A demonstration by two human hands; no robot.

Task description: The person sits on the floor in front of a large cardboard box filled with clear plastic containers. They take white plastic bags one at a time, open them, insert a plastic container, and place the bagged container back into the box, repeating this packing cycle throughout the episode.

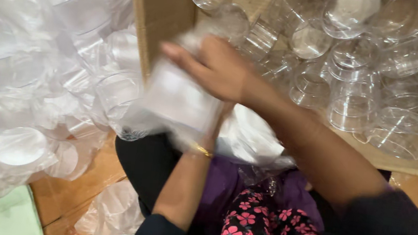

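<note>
Cup stack (pixel 180 95), blurred, over lap: right hand (pixel 217 68) clasps top, left hand (pixel 207 133) beneath, grip unclear; risk—slick plastic slipping, spilling toward box (pixel 161 10) or bags (pixel 30 58).

My hands grip a glossy, clear plastic container stack (pixel 179 98); beside it, a matt brown cardboard box (pixel 161 10) and a smooth wooden floor (pixel 77 192).

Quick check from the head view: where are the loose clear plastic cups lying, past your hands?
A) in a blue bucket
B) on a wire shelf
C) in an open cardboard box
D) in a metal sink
C: the clear cups lie jumbled inside a cardboard box, its brown wall showing just beyond the right hand.
</note>
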